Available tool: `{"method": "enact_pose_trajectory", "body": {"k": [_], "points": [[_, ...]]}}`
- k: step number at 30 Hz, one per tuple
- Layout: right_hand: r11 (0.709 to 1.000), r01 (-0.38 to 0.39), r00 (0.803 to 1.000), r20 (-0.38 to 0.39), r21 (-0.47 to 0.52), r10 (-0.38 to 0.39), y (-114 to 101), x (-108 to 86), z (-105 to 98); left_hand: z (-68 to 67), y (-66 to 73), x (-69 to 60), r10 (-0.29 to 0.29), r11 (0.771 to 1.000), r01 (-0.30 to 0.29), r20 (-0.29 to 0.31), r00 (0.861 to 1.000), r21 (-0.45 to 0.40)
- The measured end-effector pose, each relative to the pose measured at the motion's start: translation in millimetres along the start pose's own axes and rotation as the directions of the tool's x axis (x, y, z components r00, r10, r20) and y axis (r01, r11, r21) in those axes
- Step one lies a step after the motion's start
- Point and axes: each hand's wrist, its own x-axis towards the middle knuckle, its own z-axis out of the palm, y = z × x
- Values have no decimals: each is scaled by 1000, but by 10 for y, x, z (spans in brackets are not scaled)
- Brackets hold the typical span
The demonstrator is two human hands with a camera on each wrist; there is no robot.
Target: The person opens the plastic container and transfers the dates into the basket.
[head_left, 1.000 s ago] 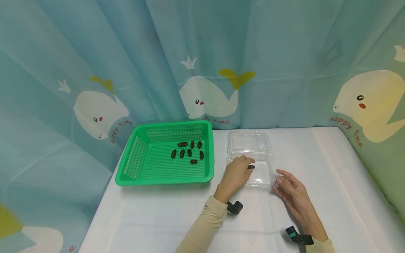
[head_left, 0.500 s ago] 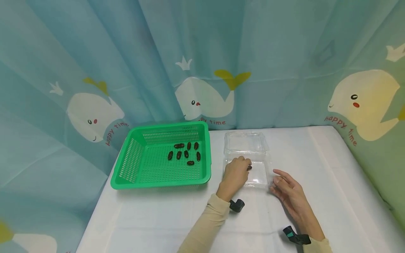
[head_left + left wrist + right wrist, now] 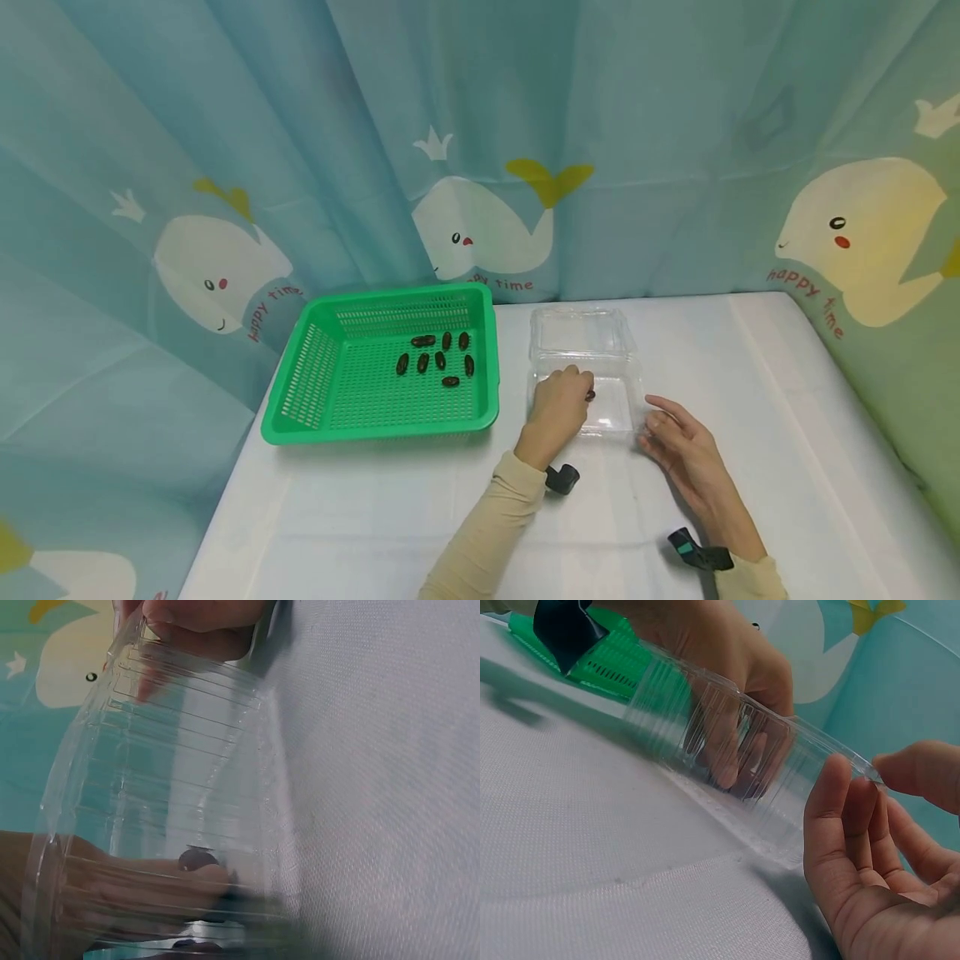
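Note:
A clear plastic clamshell box point(image 3: 611, 408) stands on the white table with its lid folded back. My left hand point(image 3: 558, 408) reaches down inside it, fingertips around a dark brown date point(image 3: 590, 396). Through the box wall in the left wrist view, that date point(image 3: 197, 859) shows at the fingertips, and a second dark shape sits lower, partly hidden. On the box's near right corner is my right hand point(image 3: 686, 454); in the right wrist view its thumb and a finger pinch the rim. Several more dates point(image 3: 440, 361) lie in the green basket point(image 3: 491, 350).
The green basket stands left of the box, close to the left forearm. The box lid point(image 3: 577, 331) lies behind the box. A blue whale-print curtain point(image 3: 637, 233) hangs along the table's back edge. Each wrist carries a black camera strap point(image 3: 705, 554).
The left fingers have closed in around the date, so less of it shows. The right hand stays at the box corner. The head view has shifted slightly.

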Motion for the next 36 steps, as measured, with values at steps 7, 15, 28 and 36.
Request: {"method": "enact_pose_trajectory", "body": {"k": [7,15,28,36], "points": [[1000,7,1000,3,18,-7,5,12,-3,-40,-13,-2,10,999,-10,16,1000,-37],[999,17,1000,-2,29,-17,11,17,-21,-103,-41,-14,82,947,-75,10,997,-314],[999,28,1000,10,26,-28,31,35,-22,-308,-154,-148,157,369,17,80,984,-929],[1000,8,1000,-23,-3,-8,32,17,-12,-563,-271,-265,229,64,194,204,952,-979]]}}
